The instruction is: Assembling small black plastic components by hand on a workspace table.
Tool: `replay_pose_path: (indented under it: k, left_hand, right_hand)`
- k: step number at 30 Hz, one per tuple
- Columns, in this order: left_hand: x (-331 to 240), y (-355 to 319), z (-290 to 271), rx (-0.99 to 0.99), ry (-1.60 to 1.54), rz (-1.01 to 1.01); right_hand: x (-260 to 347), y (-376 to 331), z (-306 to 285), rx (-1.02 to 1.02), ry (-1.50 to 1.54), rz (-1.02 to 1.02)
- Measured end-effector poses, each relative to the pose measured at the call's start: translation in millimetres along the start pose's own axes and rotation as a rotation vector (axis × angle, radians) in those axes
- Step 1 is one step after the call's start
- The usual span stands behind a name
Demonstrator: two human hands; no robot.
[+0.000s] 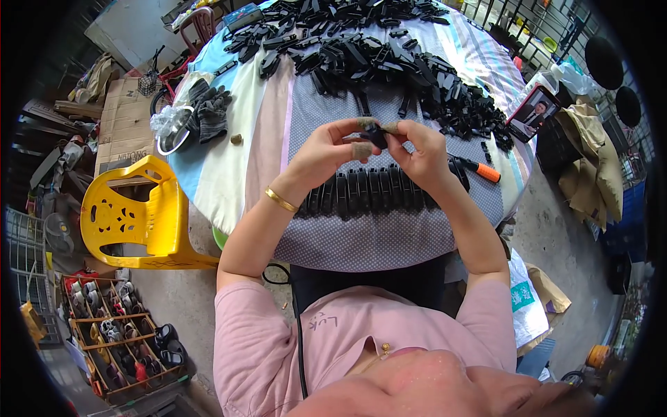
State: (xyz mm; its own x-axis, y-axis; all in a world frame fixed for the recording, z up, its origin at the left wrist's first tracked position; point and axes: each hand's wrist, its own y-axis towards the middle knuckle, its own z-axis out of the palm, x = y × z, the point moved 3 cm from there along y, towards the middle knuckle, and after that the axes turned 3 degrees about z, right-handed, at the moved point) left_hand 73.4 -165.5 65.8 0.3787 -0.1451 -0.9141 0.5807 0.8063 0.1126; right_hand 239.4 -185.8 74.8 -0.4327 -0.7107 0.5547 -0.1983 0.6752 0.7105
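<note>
Over the middle of the round table, both hands meet at a small black plastic part (376, 135). My left hand (331, 149) grips it between thumb and fingers, with brownish wraps on the fingertips. From the other side, my right hand (420, 151) pinches at the same part, a wrap on its fingertip too. Fingers hide much of its shape. Below the hands, a row of long black plastic pieces (361, 192) lies side by side, partly covered by my forearms. Beyond them spreads a large heap of loose black parts (375, 62). An orange-handled tool (488, 172) lies right of my right wrist.
A patterned cloth (333, 243) covers the table. Dark gloves (210, 110) and a metal bowl (175, 132) sit at its left. A phone (533, 114) with a lit screen stands at the right edge. A yellow chair (139, 215) and a shoe rack (118, 333) are on the left.
</note>
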Motion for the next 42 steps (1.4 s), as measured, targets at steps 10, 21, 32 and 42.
replay_pose_path:
  k: [10, 21, 32, 42]
  left_hand:
    - [10.0, -2.3, -2.4, -0.041, 0.123, 0.052]
    - [14.7, -3.6, 1.1, -0.166, 0.283, 0.060]
    - [10.5, -4.6, -6.2, -0.115, 0.188, 0.077]
    - [-28.3, -29.2, -38.3, -0.258, 0.198, -0.063]
  right_hand:
    - [17.3, 1.4, -2.4, -0.160, -0.253, -0.187]
    - [23.3, -2.8, 1.5, -0.034, -0.453, -0.228]
    - [24.4, -5.8, 8.8, 0.168, -0.267, -0.180]
    - [-34.1, 6.2, -20.8, -0.100, 0.029, 0.088]
